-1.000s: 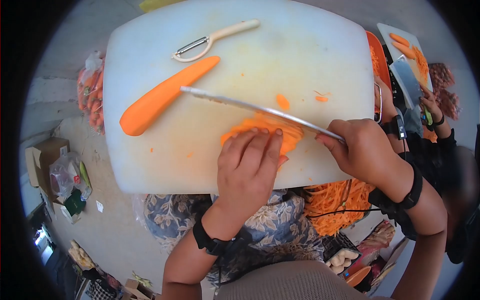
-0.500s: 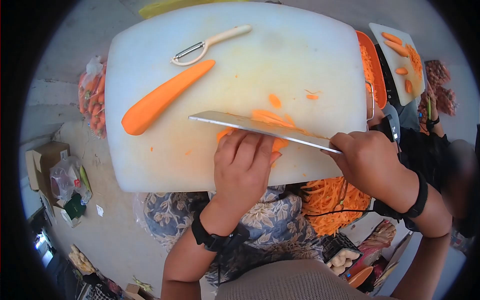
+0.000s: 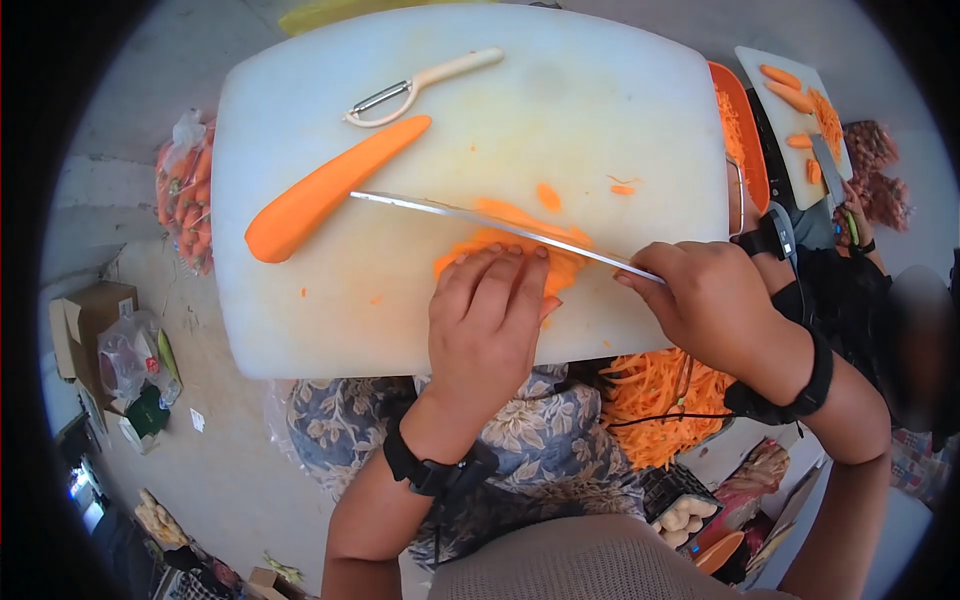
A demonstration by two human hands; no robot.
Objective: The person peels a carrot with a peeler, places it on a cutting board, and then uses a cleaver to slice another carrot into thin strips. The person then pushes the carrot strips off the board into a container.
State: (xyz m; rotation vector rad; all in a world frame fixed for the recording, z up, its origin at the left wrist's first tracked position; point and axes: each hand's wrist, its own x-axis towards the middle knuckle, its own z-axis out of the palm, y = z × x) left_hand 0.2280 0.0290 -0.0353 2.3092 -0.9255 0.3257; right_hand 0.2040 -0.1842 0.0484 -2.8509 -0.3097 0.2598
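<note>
Hands with knife over sliced carrot

A label on a cardboard box (image 3: 90, 320) at the far left is too small to read. In the centre, 2 bare hands meet over a white cutting board (image 3: 620, 110). The left hand (image 3: 485, 305) comes up from below, back of the hand upward, 4 fingers side by side, their tips on a low pile of carrot slices (image 3: 566, 270); whether the thumb and fingers pinch them, I cannot tell. The right arm bends sharply at the elbow. The right hand (image 3: 705, 290), knuckles up, has its grip clamped on the handle of a knife (image 3: 480, 216), seen edge-on and slanting across the slices. The blade's tip points at 1 peeled carrot (image 3: 335, 190), lying diagonally on the board's left half. A cream peeler (image 3: 440, 73) lies just beyond it. Shredded carrot (image 3: 665, 405) is heaped below the board, near the right forearm.
</note>
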